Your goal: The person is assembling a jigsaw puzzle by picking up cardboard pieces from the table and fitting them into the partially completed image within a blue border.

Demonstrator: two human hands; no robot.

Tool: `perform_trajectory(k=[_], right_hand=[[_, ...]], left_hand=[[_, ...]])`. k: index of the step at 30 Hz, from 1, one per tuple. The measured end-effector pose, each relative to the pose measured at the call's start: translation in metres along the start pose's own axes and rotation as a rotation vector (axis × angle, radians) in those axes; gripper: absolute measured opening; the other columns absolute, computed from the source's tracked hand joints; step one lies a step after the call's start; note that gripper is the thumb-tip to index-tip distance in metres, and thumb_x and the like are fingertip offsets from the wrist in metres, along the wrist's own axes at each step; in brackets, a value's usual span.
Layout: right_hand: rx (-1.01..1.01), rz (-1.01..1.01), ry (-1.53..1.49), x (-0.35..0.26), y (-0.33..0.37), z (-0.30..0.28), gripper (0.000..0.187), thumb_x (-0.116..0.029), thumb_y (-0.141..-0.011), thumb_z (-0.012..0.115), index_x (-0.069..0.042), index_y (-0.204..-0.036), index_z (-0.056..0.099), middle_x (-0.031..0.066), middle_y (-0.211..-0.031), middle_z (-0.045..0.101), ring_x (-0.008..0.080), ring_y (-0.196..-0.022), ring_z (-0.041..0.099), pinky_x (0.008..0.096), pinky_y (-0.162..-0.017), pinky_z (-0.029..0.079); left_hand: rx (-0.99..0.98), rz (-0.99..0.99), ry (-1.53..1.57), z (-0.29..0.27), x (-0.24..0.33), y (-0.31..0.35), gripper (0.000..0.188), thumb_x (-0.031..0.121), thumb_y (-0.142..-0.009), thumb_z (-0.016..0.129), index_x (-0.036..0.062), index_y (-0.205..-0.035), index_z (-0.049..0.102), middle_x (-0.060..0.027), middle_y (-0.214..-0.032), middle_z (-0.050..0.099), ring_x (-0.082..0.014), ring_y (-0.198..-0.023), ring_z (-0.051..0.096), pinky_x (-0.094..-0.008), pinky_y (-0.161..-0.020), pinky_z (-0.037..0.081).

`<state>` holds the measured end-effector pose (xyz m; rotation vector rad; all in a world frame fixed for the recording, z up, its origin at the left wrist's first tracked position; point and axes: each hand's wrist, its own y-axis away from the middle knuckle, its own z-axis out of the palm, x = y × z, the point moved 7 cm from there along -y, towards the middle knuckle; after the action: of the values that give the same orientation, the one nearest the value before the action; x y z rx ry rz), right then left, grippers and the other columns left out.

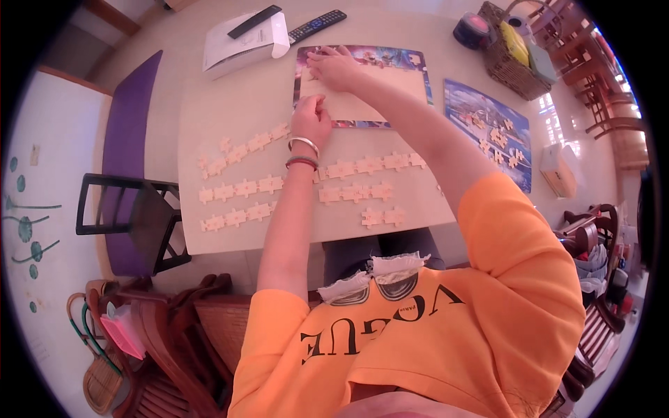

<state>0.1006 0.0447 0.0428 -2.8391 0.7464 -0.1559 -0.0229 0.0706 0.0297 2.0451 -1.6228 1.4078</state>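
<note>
A jigsaw puzzle board (369, 97) lies on the table, with colourful picture along its edges and a bare pale middle. My right hand (336, 71) reaches over its upper left part, fingers stretched and resting on the colourful top strip. Whether a piece lies under those fingertips is hidden. By the board's left edge, my left hand (312, 120) has its fingers curled in; what they hold, if anything, cannot be seen. Below, rows of pale, face-down jigsaw pieces (369, 165) spread across the table. One loose piece (414, 60) sits at the board's upper right corner.
A blue picture sheet (488, 125) with several loose pieces lies at the right. Behind are a white box (240, 45), a remote control (317, 26) and a wicker basket (516, 66). A black chair (157, 219) stands at the table's left edge.
</note>
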Motion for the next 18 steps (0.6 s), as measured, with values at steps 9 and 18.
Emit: perform_trajectory(k=[9, 18], right_hand=[[0.219, 0.051, -0.203, 0.003, 0.053, -0.001, 0.052, -0.034, -0.089, 0.042, -0.010, -0.134, 0.034, 0.0117, -0.143, 0.028, 0.0323, -0.131, 0.025, 0.0472, -0.106, 0.021], [-0.073, 0.337, -0.921, 0.057, 0.162, -0.012, 0.052, -0.038, -0.091, 0.041, -0.008, -0.133, 0.037, 0.0173, -0.135, 0.038, 0.0309, -0.123, 0.039, 0.0375, -0.101, 0.032]], left_hand=[[-0.016, 0.151, -0.129, 0.006, 0.011, -0.004, 0.015, 0.003, -0.076, 0.056, 0.0019, -0.090, 0.061, -0.0105, -0.086, 0.058, -0.0230, -0.075, 0.059, -0.0309, -0.069, 0.049], [-0.223, -0.179, 0.124, -0.015, 0.006, -0.007, 0.020, 0.014, -0.083, 0.058, 0.0009, -0.098, 0.063, -0.0104, -0.092, 0.066, -0.0164, -0.085, 0.063, -0.0271, -0.076, 0.048]])
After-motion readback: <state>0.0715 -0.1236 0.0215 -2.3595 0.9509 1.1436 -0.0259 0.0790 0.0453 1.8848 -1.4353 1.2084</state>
